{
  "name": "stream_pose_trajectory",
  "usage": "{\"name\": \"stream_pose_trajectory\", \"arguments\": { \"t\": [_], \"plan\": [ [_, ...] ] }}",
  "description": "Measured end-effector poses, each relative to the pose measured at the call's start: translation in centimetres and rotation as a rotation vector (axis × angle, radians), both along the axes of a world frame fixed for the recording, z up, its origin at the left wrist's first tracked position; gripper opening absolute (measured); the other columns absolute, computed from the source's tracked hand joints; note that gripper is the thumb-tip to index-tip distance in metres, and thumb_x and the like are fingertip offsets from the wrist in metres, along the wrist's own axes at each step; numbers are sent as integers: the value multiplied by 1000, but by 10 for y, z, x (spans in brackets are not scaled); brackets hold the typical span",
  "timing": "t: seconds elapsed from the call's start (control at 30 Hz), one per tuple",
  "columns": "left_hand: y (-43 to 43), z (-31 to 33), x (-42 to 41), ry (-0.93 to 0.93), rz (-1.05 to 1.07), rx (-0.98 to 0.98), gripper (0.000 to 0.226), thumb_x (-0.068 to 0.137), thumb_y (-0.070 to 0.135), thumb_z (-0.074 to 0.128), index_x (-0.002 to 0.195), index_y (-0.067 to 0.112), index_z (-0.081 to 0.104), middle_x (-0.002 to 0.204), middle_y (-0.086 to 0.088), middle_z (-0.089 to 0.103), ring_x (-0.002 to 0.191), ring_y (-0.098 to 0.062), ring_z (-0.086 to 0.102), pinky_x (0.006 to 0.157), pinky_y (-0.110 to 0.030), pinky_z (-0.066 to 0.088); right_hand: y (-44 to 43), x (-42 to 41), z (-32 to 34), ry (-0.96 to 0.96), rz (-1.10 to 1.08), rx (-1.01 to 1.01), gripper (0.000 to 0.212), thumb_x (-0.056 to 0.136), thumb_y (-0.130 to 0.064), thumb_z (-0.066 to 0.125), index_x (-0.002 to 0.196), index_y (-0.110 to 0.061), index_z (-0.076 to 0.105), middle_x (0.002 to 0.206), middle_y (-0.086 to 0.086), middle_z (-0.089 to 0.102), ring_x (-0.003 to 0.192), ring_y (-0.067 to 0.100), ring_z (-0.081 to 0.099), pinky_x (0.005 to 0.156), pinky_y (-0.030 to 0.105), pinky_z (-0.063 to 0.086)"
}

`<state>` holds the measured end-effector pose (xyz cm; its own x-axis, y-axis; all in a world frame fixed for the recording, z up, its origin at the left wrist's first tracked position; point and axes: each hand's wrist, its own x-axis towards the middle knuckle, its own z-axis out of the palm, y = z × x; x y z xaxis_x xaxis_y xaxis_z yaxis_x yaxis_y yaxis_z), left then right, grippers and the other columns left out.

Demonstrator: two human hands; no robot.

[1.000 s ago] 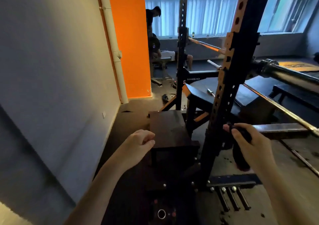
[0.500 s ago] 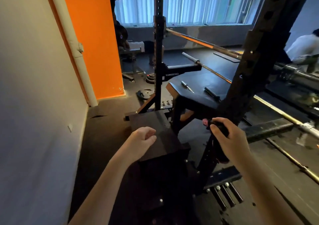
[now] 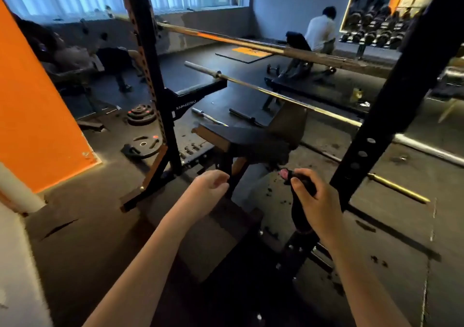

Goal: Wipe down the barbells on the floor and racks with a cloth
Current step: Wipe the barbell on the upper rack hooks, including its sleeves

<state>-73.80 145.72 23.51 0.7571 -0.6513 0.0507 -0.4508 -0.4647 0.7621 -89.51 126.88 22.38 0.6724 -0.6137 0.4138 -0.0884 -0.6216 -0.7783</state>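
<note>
Right upright (image 3: 391,100) stands just beside my right hand (image 3: 319,201), which grips the cloth (image 3: 300,216): no pass on that side. Bench (image 3: 248,138) sits ahead of both hands, its legs in the gap between them. Low block (image 3: 221,238) lies under my forearms. Lower bar (image 3: 283,97) crosses behind the bench and the upper bar (image 3: 251,44) above it, with open air between them. Left upright (image 3: 153,75) closes the far left. There is bare floor (image 3: 88,226) left of my left hand (image 3: 212,183), and plates (image 3: 140,117) lie farther back.

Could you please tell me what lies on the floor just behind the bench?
A silver bar and a dark bar lie there; the bench covers their near ends.
</note>
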Motion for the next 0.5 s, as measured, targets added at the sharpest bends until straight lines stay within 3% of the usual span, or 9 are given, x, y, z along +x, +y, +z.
{"name": "stream_pose_trajectory", "arguments": {
  "t": [0.17, 0.27, 0.43, 0.5],
  "plan": [
    [-24, -6, 47, 36, -149, -31, 24, 95, 18, 56, 118, 18, 62, 107, 6, 60, 98, -9, 58, 86, -26, 47, 3, 29, 1, 20, -137, -57, 16, 93, -17, 61, 108, -14, 65, 91, -29, 55, 87, -23, 53, 75, 0, 40],
    [-34, -3, 63, 23, -224, -31, 25, 95, 20, 56, 120, 19, 60, 109, 6, 59, 95, -7, 56, 82, -23, 44, -1, 43, 7, 6, -188, -88, 19, 93, -18, 61, 111, -12, 65, 92, -20, 58, 86, -18, 55, 76, 2, 41],
    [-61, 34, 99, -69, -297, -56, 26, 95, 17, 56, 121, 17, 61, 113, 4, 58, 104, -9, 54, 90, -24, 42, -19, 72, 32, -8, -252, -109, 19, 94, -20, 60, 112, -15, 64, 91, -21, 57, 85, -5, 58, 75, 6, 43],
    [-80, 52, 115, -131, -311, -76, 27, 95, 16, 55, 122, 16, 60, 114, 3, 57, 105, -11, 55, 92, -25, 43, -40, 88, 45, -17, -274, -157, 20, 94, -19, 59, 112, -12, 64, 93, -13, 60, 87, 3, 59, 75, 7, 42]
  ]
}}
